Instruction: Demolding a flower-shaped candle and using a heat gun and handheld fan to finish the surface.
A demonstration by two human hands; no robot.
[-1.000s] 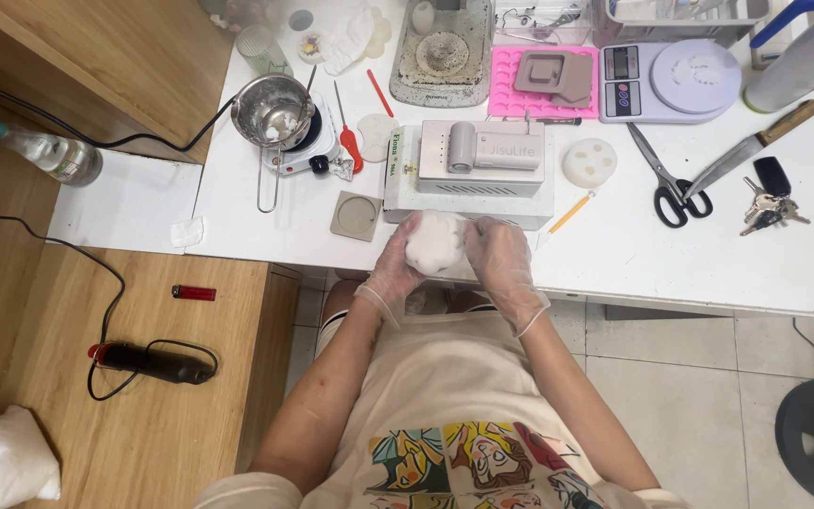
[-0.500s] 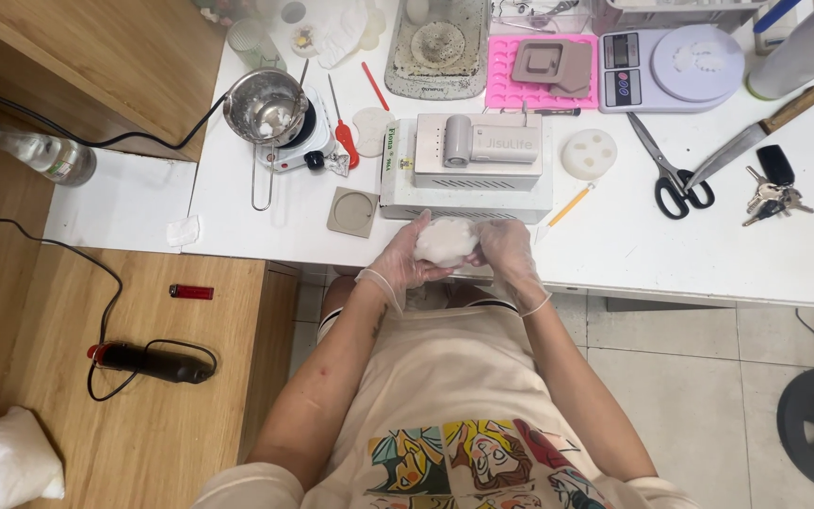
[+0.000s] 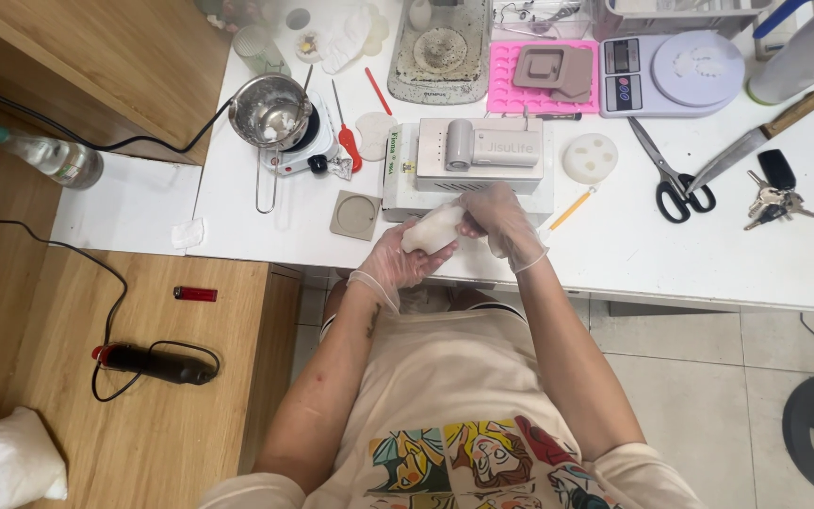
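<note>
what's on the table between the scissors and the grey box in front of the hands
In the head view, a round white disc with holes and, nearer the table edge, a yellow pencil lie between the scissors and the grey box.

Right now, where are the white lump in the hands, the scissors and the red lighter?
white lump [image 3: 431, 231], head view, its middle.
scissors [image 3: 678, 197], head view, black handles.
red lighter [image 3: 195, 294], head view, body.

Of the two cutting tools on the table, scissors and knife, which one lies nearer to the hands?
The scissors, with black handles. They lie closer to the right hand than the wooden-handled knife, which sits further right, beside the keys.
</note>
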